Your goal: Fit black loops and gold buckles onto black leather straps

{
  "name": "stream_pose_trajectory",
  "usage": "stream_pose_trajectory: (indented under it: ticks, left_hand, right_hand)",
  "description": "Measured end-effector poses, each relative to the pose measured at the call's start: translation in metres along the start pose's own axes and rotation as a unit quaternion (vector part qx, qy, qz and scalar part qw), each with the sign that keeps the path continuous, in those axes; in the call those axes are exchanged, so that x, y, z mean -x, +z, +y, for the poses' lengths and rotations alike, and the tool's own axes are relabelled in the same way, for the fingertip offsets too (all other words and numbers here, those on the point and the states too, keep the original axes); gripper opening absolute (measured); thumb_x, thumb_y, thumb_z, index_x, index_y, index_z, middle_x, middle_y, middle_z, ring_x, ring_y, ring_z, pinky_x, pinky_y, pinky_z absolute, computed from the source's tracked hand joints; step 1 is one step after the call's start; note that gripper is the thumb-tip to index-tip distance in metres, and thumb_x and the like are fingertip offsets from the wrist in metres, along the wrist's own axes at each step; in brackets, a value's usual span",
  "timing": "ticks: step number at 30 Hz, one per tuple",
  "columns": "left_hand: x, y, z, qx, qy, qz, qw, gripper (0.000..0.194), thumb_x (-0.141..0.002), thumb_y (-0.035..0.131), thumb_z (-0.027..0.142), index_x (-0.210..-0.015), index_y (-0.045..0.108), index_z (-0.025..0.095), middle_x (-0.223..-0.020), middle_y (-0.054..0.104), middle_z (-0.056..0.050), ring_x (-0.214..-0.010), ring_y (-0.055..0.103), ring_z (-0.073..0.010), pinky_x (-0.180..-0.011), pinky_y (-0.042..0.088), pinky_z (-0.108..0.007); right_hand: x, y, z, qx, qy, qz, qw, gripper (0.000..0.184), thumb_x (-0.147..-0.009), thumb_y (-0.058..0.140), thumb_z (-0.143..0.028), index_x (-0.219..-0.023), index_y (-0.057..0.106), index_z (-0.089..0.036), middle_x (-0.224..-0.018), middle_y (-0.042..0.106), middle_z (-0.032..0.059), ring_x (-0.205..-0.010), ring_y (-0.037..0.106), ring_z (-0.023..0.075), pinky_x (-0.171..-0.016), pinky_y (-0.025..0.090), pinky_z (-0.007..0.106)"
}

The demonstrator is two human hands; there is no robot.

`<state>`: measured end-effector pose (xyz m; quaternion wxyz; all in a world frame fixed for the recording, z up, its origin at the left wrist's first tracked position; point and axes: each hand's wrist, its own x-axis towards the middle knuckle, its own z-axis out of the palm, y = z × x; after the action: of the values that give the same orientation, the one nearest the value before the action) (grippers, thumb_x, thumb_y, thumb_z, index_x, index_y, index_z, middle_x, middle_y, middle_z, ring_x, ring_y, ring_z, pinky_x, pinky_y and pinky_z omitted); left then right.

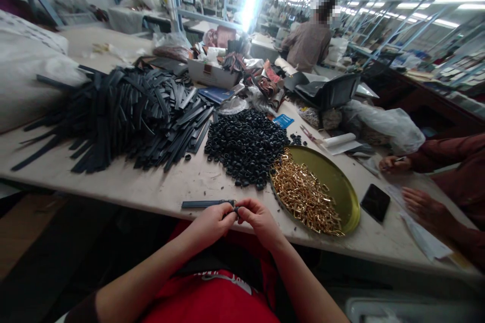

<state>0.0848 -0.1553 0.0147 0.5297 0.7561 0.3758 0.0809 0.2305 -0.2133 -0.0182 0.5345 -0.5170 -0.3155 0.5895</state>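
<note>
My left hand (212, 223) and my right hand (259, 219) meet at the table's near edge, fingers pinched together. Between them they grip one end of a black strap (206, 204) that sticks out to the left, flat over the tabletop. A small dark piece sits at the pinch; I cannot make out what it is. Just beyond my hands lies a heap of black loops (246, 146). To the right of it stands a round brass tray (341, 186) holding several gold buckles (303, 197). A big pile of black straps (125, 116) covers the left of the table.
A co-worker's hands (413, 186) rest on papers at the right, one holding a pen. A black phone (375, 202) lies beside the tray. Boxes, plastic bags and leather scraps crowd the back of the table. Another person stands far off.
</note>
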Motion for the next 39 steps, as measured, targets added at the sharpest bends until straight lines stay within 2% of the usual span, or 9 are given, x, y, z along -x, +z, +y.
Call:
stream_pose_trajectory:
  ticks: [5,12,16,19,27,30,33,36,39]
  left_hand:
    - [0.010,0.002,-0.004,0.073,0.016,0.031,0.997,0.028,-0.077,0.042,0.019,-0.105,0.045,0.015,-0.070,0.058,0.001,-0.064,0.054,-0.0137,-0.060,0.040,-0.024]
    - [0.010,-0.004,-0.015,0.118,-0.014,0.040,0.992,0.022,-0.083,0.043,0.028,-0.102,0.043,0.016,-0.074,0.063,-0.002,-0.063,0.057,-0.0136,-0.052,0.040,-0.022]
    - [0.004,-0.006,-0.016,0.130,-0.026,0.030,0.991,0.025,-0.082,0.046,0.034,-0.100,0.043,0.017,-0.071,0.064,-0.001,-0.052,0.053,-0.0106,-0.046,0.038,-0.020]
    - [-0.001,-0.006,-0.015,0.138,-0.036,0.022,0.990,0.025,-0.082,0.046,0.036,-0.100,0.043,0.018,-0.073,0.065,-0.001,-0.055,0.055,-0.0118,-0.045,0.039,-0.019]
    - [-0.011,-0.010,-0.014,-0.009,-0.086,0.040,0.995,0.034,-0.075,0.053,0.050,-0.086,0.052,0.018,-0.071,0.063,-0.001,-0.059,0.057,-0.0156,-0.048,0.039,-0.022]
    - [-0.013,-0.011,-0.013,-0.021,-0.088,0.027,0.996,0.031,-0.075,0.053,0.048,-0.082,0.054,0.018,-0.073,0.062,-0.001,-0.062,0.056,-0.0160,-0.050,0.039,-0.022]
    - [-0.011,-0.013,-0.011,0.058,-0.076,-0.027,0.995,0.023,-0.079,0.050,0.036,-0.091,0.055,0.017,-0.078,0.062,-0.001,-0.061,0.056,-0.0133,-0.053,0.042,-0.023]
    - [-0.008,-0.013,-0.008,0.137,-0.046,-0.065,0.987,0.029,-0.079,0.050,0.027,-0.106,0.050,0.016,-0.090,0.062,-0.003,-0.067,0.058,-0.0126,-0.063,0.046,-0.024]
    - [-0.004,-0.012,-0.007,0.160,-0.039,-0.060,0.985,0.035,-0.078,0.050,0.026,-0.112,0.047,0.015,-0.096,0.061,-0.005,-0.073,0.060,-0.0141,-0.070,0.047,-0.027]
  right_hand:
    - [0.004,0.003,0.001,-0.020,-0.002,0.015,1.000,0.023,-0.070,0.065,-0.037,-0.081,0.061,-0.017,-0.067,0.059,-0.0031,-0.055,0.050,0.0075,-0.058,0.039,0.022]
    - [0.005,0.012,-0.002,-0.091,0.022,-0.021,0.995,0.038,-0.077,0.052,-0.051,-0.084,0.064,-0.015,-0.072,0.063,0.0020,-0.062,0.056,0.0112,-0.063,0.044,0.026]
    - [0.002,0.011,-0.001,-0.126,0.054,-0.022,0.990,0.024,-0.073,0.063,-0.040,-0.080,0.062,-0.017,-0.071,0.061,-0.0009,-0.060,0.053,0.0084,-0.061,0.043,0.022]
    - [-0.002,0.006,0.003,-0.117,0.090,-0.049,0.988,0.027,-0.073,0.063,-0.040,-0.089,0.061,-0.019,-0.073,0.059,-0.0015,-0.062,0.052,0.0084,-0.062,0.041,0.021]
    - [-0.010,-0.003,0.018,-0.163,0.149,-0.086,0.972,0.021,-0.070,0.067,-0.033,-0.076,0.055,-0.017,-0.062,0.054,-0.0033,-0.056,0.047,0.0080,-0.057,0.035,0.021]
    - [-0.010,-0.004,0.019,-0.171,0.144,-0.071,0.972,0.024,-0.067,0.068,-0.035,-0.075,0.053,-0.018,-0.064,0.053,-0.0036,-0.057,0.048,0.0091,-0.057,0.036,0.022]
    - [-0.010,-0.004,0.015,-0.136,0.102,-0.030,0.985,0.027,-0.068,0.066,-0.039,-0.074,0.051,-0.018,-0.065,0.053,-0.0033,-0.057,0.048,0.0098,-0.058,0.037,0.023]
    - [-0.010,-0.002,0.013,-0.039,0.031,0.034,0.998,0.029,-0.070,0.063,-0.038,-0.066,0.042,-0.019,-0.059,0.050,-0.0050,-0.055,0.045,0.0090,-0.057,0.037,0.023]
    - [-0.009,0.001,0.016,0.071,-0.029,0.101,0.992,0.024,-0.072,0.062,-0.033,-0.074,0.041,-0.021,-0.062,0.047,-0.0067,-0.054,0.045,0.0085,-0.055,0.037,0.021]
